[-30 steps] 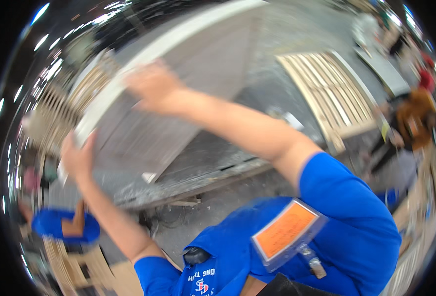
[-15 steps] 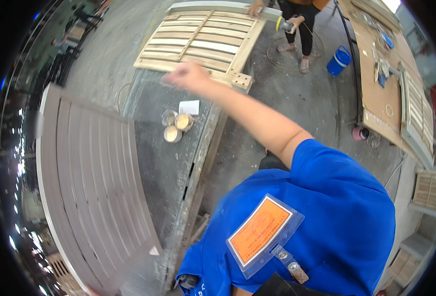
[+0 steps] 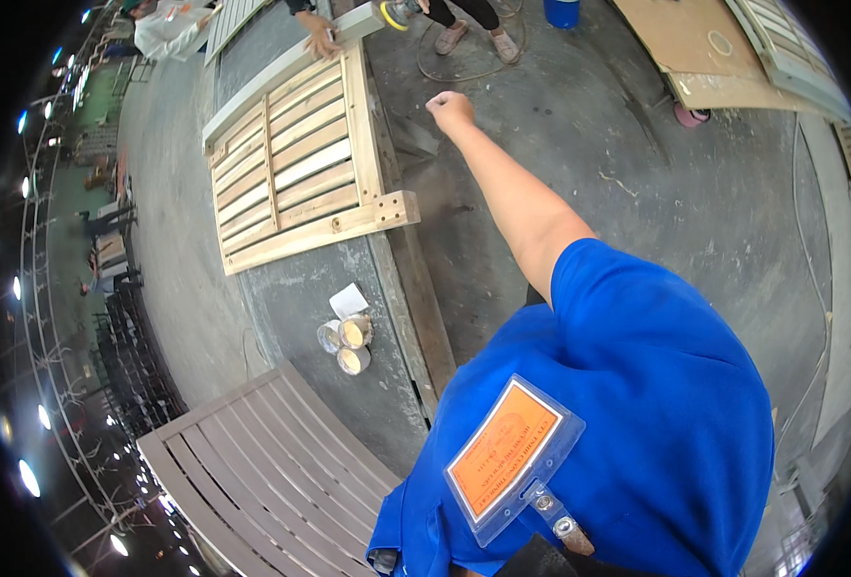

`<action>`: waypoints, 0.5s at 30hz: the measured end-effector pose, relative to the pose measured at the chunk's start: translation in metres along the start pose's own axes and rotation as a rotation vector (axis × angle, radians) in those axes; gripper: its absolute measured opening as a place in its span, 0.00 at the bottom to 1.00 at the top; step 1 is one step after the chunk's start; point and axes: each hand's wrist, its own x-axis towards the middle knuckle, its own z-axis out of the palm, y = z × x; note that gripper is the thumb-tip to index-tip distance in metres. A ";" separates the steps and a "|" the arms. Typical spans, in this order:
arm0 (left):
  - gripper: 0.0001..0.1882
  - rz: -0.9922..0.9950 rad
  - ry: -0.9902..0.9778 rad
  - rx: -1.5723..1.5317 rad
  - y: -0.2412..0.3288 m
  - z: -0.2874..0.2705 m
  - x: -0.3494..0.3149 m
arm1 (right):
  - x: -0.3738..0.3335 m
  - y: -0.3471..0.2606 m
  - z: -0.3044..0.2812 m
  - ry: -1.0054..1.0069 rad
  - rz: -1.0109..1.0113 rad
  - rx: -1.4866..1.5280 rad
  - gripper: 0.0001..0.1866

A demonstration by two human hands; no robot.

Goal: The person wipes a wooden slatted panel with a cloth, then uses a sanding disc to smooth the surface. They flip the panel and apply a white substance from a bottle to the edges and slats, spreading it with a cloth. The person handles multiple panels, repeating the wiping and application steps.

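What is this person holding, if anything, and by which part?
Nothing shows in the bare, curled right grip. The left grip is out of view, so whether it holds the grey-brown, slatted, wooden-looking panel cannot be told.

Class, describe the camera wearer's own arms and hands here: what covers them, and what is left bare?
The right hand wears no glove, and the right forearm is bare. A short, plain blue sleeve ends near the elbow. The left hand is out of view.

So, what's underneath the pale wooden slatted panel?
The slatted panel lies on the grey worktable, whose top shows past the panel's near edge. Anything directly beneath is covered.
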 end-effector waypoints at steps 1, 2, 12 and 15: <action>0.35 0.005 0.001 -0.005 -0.002 0.004 0.002 | -0.004 0.003 -0.003 -0.060 -0.007 -0.024 0.13; 0.35 0.004 0.004 -0.003 -0.004 0.007 0.004 | -0.008 0.007 -0.003 -0.115 0.004 -0.048 0.14; 0.34 -0.196 0.212 0.127 -0.090 0.022 0.021 | 0.030 0.055 0.082 -0.378 -0.152 -0.623 0.26; 0.34 -0.292 0.271 0.198 -0.128 0.020 0.014 | 0.064 0.057 0.124 -0.414 -0.223 -0.732 0.32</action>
